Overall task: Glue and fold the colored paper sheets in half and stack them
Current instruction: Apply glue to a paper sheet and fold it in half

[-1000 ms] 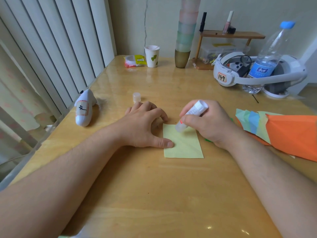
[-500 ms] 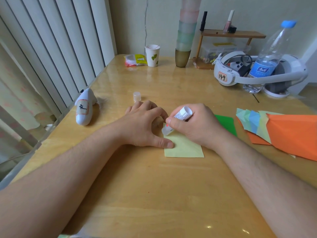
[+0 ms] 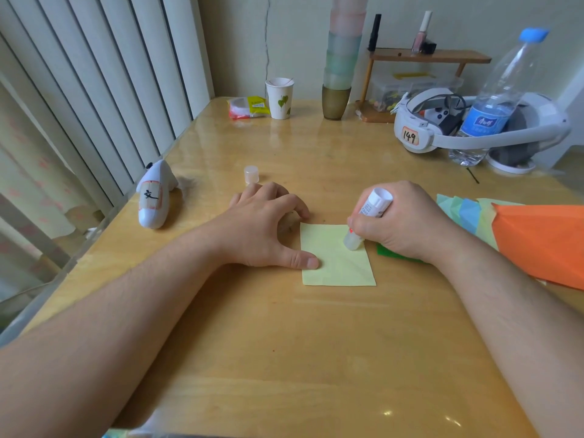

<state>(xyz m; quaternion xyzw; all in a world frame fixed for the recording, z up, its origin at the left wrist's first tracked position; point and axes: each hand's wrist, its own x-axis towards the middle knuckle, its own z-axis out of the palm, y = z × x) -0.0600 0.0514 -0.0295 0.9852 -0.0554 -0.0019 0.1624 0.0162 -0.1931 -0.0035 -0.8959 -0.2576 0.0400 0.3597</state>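
Gluing: right hand [image 3: 398,222] grips glue stick [image 3: 368,221], tip on yellow sheet [image 3: 338,260] lying flat on bench [image 3: 284,343]. Left hand [image 3: 265,226] spread, thumb pinning left edge. Risk: stick drag could crease or shift the sheet.

pale yellow-green paper sheet [image 3: 338,263]: plain
flat orange paper sheet [image 3: 540,241]: plain
white paper cup [image 3: 280,98]: green leaf print
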